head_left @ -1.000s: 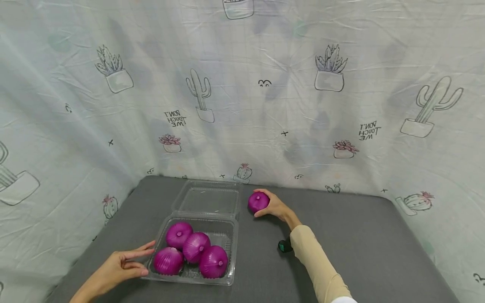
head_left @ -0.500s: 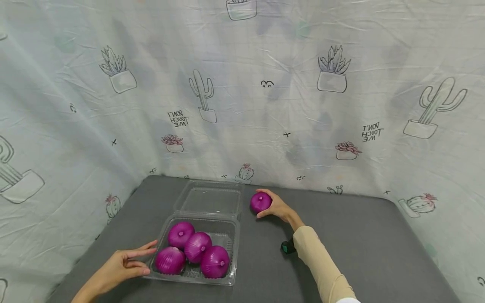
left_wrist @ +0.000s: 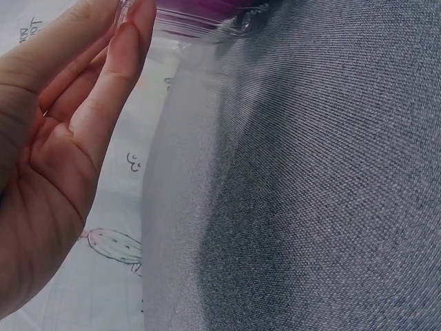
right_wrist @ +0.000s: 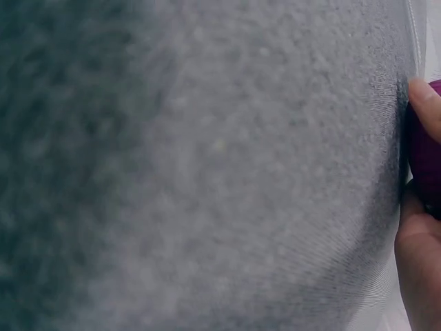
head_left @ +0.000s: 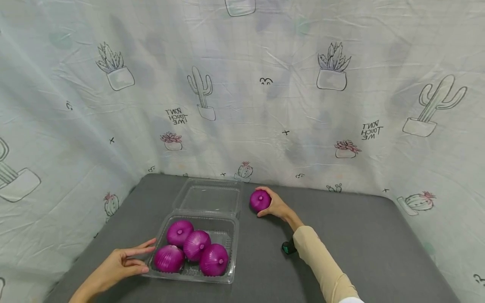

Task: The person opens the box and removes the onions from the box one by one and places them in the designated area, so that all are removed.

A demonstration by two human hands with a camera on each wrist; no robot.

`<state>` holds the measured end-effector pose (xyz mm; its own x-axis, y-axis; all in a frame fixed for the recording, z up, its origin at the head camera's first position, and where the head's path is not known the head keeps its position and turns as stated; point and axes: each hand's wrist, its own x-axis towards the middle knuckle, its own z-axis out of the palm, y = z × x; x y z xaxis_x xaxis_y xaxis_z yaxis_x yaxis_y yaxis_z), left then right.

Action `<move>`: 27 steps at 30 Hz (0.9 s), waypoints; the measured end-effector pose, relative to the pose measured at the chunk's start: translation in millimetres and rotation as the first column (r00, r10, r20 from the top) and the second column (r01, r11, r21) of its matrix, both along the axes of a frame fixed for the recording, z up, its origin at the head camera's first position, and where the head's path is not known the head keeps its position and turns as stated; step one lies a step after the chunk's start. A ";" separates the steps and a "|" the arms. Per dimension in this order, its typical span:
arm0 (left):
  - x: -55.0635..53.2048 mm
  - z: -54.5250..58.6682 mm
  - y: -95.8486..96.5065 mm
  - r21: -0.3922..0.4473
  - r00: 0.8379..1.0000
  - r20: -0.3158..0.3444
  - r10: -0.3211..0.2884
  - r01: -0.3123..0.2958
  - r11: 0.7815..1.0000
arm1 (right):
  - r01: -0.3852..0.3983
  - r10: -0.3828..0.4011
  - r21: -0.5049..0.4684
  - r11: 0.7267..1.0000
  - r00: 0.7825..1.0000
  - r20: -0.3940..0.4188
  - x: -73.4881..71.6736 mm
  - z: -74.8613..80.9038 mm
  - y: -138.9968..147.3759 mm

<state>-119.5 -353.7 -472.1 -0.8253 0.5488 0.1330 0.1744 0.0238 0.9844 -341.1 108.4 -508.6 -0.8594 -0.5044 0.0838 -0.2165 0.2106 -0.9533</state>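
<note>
My right hand [head_left: 278, 206] curls its thumb and fingers round a purple onion [head_left: 259, 201] on the table, to the right of an open clear plastic container. In the right wrist view, part of that onion [right_wrist: 424, 155] shows dark between thumb and finger at the right edge. My left hand [head_left: 120, 266] pinches the near left corner of the clear plastic container [head_left: 235, 252]. The left wrist view shows this hand [left_wrist: 65, 131] with thumb and fingertips meeting at the plastic edge. Several glossy purple onions [head_left: 197, 245] lie inside the container, whose lid [head_left: 210, 198] is folded back.
A grey cloth-covered table [head_left: 360, 244] bears everything. Behind and beside it hangs a pale curtain [head_left: 242, 105] printed with cacti. A small black and green object [head_left: 288, 247] shows under the right wrist, by the beige sleeve [head_left: 320, 263].
The view shifts slightly with the head. Both hands, the onion and the container keep their places.
</note>
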 end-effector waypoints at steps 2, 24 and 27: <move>-0.1 0.1 0.2 0.002 1.000 0.000 -0.001 0.001 1.000 | -0.007 0.007 0.011 1.000 1.000 -0.017 1.0 0.7 0.0; -0.3 -1.1 -0.9 -0.005 1.000 0.029 0.000 0.001 1.000 | 0.000 0.004 0.054 0.999 0.997 -0.083 1.9 1.2 1.7; -0.2 -1.0 -0.7 -0.008 1.000 0.024 0.002 -0.002 1.000 | 0.040 -0.032 0.067 0.997 0.992 -0.124 2.9 -0.7 1.0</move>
